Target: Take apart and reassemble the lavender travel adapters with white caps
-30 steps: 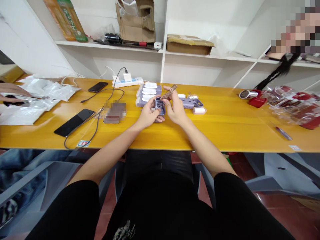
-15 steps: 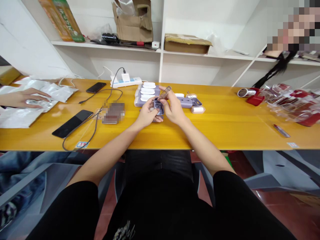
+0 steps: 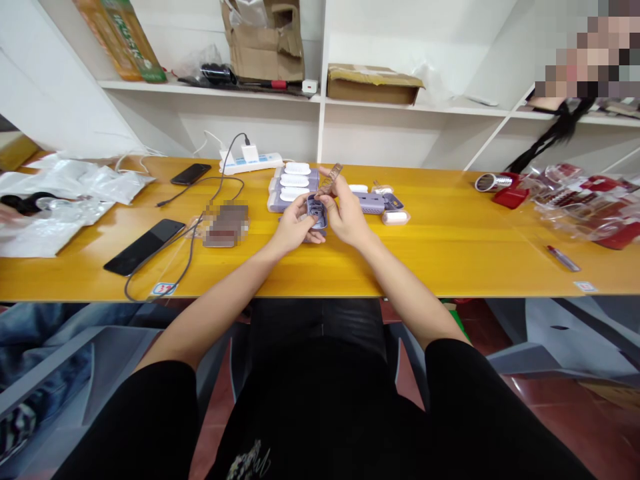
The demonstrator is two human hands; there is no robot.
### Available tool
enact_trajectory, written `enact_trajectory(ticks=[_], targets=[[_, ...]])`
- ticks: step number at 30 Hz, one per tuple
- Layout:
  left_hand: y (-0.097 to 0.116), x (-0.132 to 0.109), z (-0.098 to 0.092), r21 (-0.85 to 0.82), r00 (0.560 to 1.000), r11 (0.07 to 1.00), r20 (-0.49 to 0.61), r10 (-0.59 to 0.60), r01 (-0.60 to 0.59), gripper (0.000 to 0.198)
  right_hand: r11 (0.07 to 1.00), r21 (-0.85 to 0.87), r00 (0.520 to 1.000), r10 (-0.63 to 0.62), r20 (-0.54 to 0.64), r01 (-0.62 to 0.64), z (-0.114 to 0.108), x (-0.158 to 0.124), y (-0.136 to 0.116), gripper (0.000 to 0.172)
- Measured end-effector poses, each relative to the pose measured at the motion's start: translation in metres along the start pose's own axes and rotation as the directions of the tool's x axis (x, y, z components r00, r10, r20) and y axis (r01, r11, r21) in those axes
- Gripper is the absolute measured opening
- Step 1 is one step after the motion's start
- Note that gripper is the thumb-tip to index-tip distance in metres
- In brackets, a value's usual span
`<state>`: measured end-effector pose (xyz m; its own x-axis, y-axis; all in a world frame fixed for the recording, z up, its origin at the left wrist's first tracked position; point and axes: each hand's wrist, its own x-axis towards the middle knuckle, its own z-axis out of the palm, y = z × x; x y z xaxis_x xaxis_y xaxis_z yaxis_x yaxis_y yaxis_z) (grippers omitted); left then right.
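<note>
My left hand (image 3: 293, 230) pinches a small purple case part (image 3: 317, 211) just above the yellow table (image 3: 450, 247). My right hand (image 3: 347, 212) meets it from the right and grips a thin brown strip (image 3: 330, 180) that sticks up and away from the fingers; its thumb rests by the purple part. Behind my hands lies a stack of purple cases with white oval inserts (image 3: 291, 187). More purple and white parts (image 3: 385, 207) lie just right of my hands.
A black phone (image 3: 145, 245) with a grey cable (image 3: 193, 243) lies at the left front, another phone (image 3: 190, 173) and a power strip (image 3: 247, 162) behind. Clear plastic bags (image 3: 65, 193) cover the far left. Red packaged items (image 3: 580, 200) fill the right end. Shelves with cardboard boxes (image 3: 373, 85) stand behind.
My hands stay together on the purple part with small finger shifts. A neighbour's hand at the far left reached onto the plastic bags and has now drawn back to the frame's edge.
</note>
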<state>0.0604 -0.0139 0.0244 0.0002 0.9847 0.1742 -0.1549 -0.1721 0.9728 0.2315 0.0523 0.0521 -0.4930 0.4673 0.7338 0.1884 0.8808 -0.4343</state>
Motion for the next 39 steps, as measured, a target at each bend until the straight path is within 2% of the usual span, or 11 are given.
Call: enact_trajectory(ticks=[15, 25, 39], targets=[[-0.0008, 0.0002, 0.0008, 0.024, 1.000, 0.999, 0.005, -0.025, 0.025, 0.083, 1.000, 0.001, 0.999, 0.031, -0.010, -0.031, 0.0002, -0.0007, -0.0009, 0.060], [0.0015, -0.0026, 0.0024, -0.012, 0.997, 0.998, 0.041, -0.060, 0.061, 0.083, 0.996, -0.089, 1.000, -0.025, 0.009, 0.026, -0.0035, -0.0001, -0.0036, 0.059], [0.0053, -0.0040, 0.0055, -0.044, 0.995, 0.995, 0.049, -0.092, 0.094, 0.079, 0.993, -0.091, 0.997, -0.077, 0.009, 0.077, -0.0028, -0.0014, 0.0038, 0.060]])
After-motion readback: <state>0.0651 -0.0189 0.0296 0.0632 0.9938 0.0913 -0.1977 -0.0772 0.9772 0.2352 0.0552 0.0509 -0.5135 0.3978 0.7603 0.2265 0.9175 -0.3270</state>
